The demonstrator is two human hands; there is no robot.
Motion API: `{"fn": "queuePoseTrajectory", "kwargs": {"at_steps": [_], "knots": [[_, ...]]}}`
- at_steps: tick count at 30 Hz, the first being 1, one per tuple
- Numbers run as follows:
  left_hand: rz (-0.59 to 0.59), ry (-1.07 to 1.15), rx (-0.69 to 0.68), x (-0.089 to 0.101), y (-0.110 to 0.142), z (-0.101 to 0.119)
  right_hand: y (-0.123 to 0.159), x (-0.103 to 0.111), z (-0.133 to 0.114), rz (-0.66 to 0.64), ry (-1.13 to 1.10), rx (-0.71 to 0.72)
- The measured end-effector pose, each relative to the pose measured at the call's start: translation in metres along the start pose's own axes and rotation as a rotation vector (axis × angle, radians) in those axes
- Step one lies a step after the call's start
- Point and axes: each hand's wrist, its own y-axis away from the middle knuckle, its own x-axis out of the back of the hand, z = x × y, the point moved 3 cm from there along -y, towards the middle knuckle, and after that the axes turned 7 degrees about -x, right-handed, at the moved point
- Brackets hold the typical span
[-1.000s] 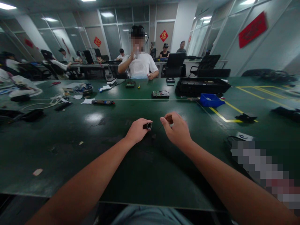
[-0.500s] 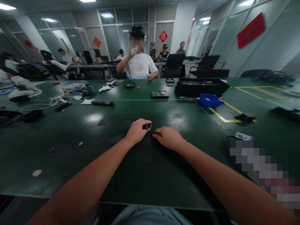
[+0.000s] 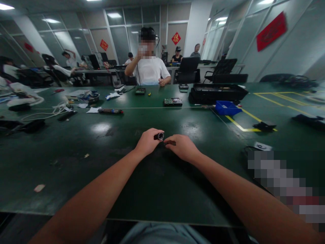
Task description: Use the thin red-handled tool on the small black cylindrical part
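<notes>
My left hand (image 3: 148, 141) rests on the green table (image 3: 76, 159) with its fingers closed round a small dark cylinder (image 3: 159, 136) that has a silvery ring at its open end, pointing right. My right hand (image 3: 182, 147) lies palm down just to the right of it, almost touching. Its fingers are pinched on a small dark piece (image 3: 170, 143) whose shape I cannot make out.
Across the table sits a person in a white shirt (image 3: 150, 69). A circuit board (image 3: 173, 101), a blue bin (image 3: 225, 108), a black case (image 3: 215, 92) and a marker-like tool (image 3: 110, 111) lie farther back. Cables and clutter sit at the far left, yellow tape lines at the right.
My right hand has come down from a raised position to the table and slid left towards the cylinder. My left hand has stayed put.
</notes>
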Motion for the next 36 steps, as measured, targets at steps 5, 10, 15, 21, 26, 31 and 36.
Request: {"fn": "queuePoseTrajectory", "kwargs": {"at_steps": [5, 10, 15, 21, 26, 31, 36], "knots": [[0.01, 0.052, -0.031, 0.001, 0.001, 0.006, 0.002, 0.011, -0.005, 0.182, -0.084, -0.02], [0.007, 0.11, -0.041, -0.002, 0.001, 0.01, 0.005, 0.014, -0.009, 0.24, -0.121, -0.031], [-0.017, 0.146, -0.068, -0.003, 0.001, 0.016, 0.004, 0.011, -0.011, 0.24, -0.104, 0.061], [-0.03, 0.168, -0.077, -0.003, 0.001, 0.019, 0.002, 0.011, -0.008, 0.29, -0.149, -0.043], [-0.041, 0.172, -0.093, -0.002, 0.001, 0.021, 0.001, 0.009, -0.005, 0.285, -0.186, -0.104], [-0.069, 0.175, -0.123, -0.003, 0.001, 0.021, 0.001, 0.01, -0.003, 0.282, -0.166, -0.123], [-0.106, 0.171, -0.149, -0.004, 0.002, 0.02, 0.001, 0.012, -0.004, 0.261, -0.122, -0.074]]}}
